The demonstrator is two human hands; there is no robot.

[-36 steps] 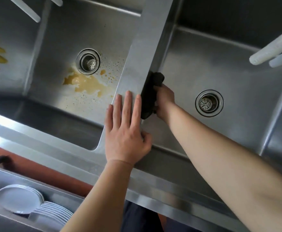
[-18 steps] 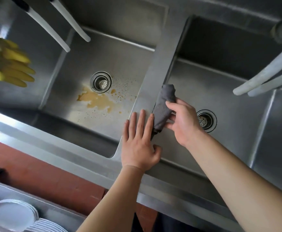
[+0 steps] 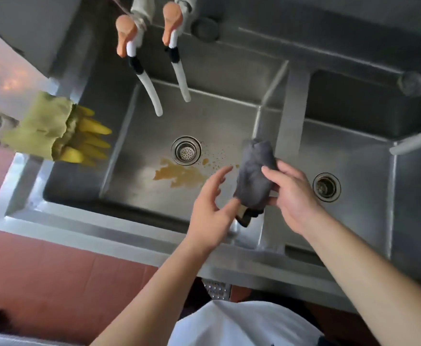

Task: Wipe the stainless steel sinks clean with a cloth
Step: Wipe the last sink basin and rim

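My right hand (image 3: 295, 196) grips the rolled grey cloth (image 3: 255, 176) above the divider (image 3: 290, 116) between the sinks, bunched so it wipes firmly, I judge. My left hand (image 3: 210, 211) hovers open beside it, thumb near the cloth's lower end. Outward, the brown stain (image 3: 179, 174) lies by the left sink's drain (image 3: 186, 150), still unwiped.

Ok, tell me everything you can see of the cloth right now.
The cloth is dark grey, soft-looking fabric, bunched into a loose roll standing roughly upright. It is lifted off the steel, above the divider between the two basins. The right hand grips its side; the left hand touches its lower end, where a tan tag or edge shows.
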